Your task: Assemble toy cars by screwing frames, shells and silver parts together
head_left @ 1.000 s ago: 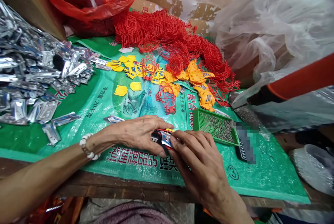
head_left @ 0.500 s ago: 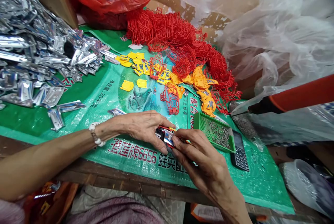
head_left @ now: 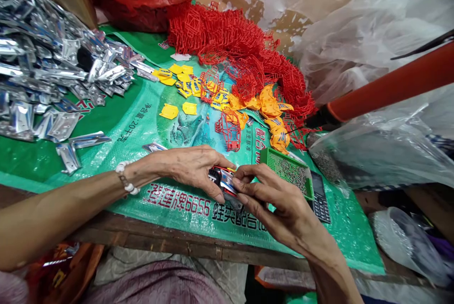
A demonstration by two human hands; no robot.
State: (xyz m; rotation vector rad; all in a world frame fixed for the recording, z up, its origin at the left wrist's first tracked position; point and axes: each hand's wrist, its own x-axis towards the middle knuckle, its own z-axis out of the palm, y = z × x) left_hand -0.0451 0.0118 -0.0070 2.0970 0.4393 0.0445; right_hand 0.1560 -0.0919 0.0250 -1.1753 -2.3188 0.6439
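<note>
Low over the green printed sheet point(head_left: 135, 209), my left hand point(head_left: 191, 169) is closed round the back of a small toy car point(head_left: 227, 180). The car has a silver-and-blue panel on top, a red edge and a black wheel at its left end. My right hand point(head_left: 273, 195) has its thumb and fingertips pressed together at the car's right end; whether a small part sits between them is hidden. Just right of that hand stands a green tray point(head_left: 266, 155) of small screws point(head_left: 292, 174). A silver panel point(head_left: 154, 147) lies behind my left wrist.
Silver panels point(head_left: 35, 65) heap up at the left. Red lattice frames point(head_left: 230, 30) pile at the back, with yellow pieces point(head_left: 169, 111) and orange pieces point(head_left: 271, 105) before them. An orange-red electric screwdriver point(head_left: 390, 82) hangs at the right. A black phone-like keypad device point(head_left: 321, 200) lies beside the tray.
My right fingertips have shifted slightly along the car's end. The screwdriver appears further left and lower in view, while the whole scene has slid a little left.
</note>
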